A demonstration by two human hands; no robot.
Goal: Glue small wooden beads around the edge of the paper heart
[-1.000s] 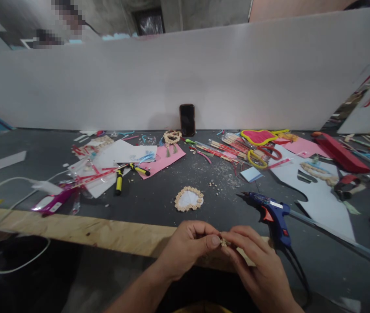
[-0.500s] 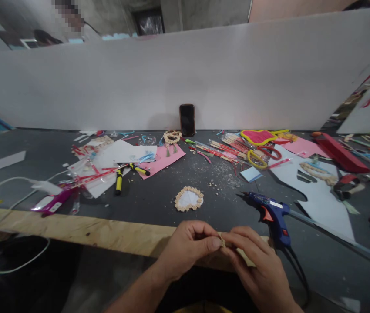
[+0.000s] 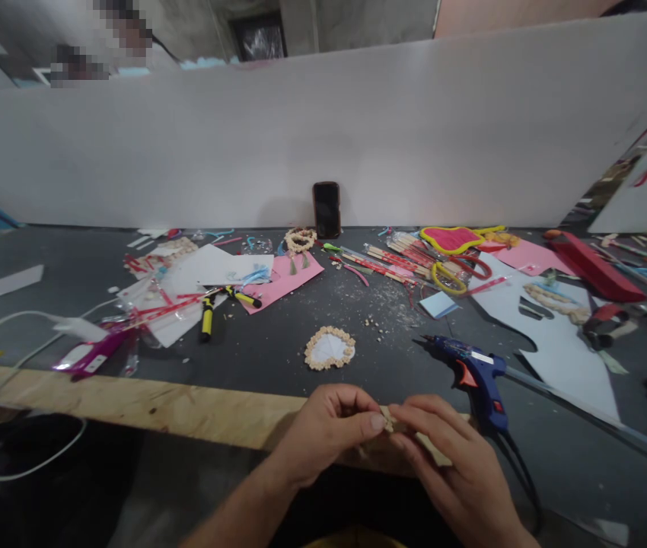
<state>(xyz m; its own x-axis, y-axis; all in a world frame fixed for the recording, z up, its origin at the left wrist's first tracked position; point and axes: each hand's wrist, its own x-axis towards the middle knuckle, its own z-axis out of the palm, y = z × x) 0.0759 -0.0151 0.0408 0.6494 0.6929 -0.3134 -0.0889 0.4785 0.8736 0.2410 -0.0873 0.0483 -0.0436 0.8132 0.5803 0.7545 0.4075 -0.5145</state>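
Note:
A tiny beige piece (image 3: 388, 423), perhaps a cluster of wood chips, sits between my fingertips above the table's front edge. My left hand (image 3: 332, 430) pinches it between thumb and forefinger. From the other side, the fingertips of my right hand (image 3: 449, 449) close on it, partly hiding it. Beyond my hands lies a white paper shape (image 3: 328, 350) with a rim of small beige chips (image 3: 313, 358). To the right of my right hand, a blue hot glue gun (image 3: 480, 373) with an orange trigger rests on its side.
Yellow-and-black pliers (image 3: 207, 318) and a purple glue gun (image 3: 92, 354) lie left, amid cables. A phone (image 3: 326, 209) leans against the white partition (image 3: 243, 152). Scissors (image 3: 447, 278), wrapped chopsticks (image 3: 395, 262), pink paper (image 3: 294, 281) and cut white paper (image 3: 575, 365) are spread behind. People are beyond the partition.
My right fingertips have parted slightly and shifted around the beige piece, showing a little more of it. My left hand has barely moved. The table items stay put.

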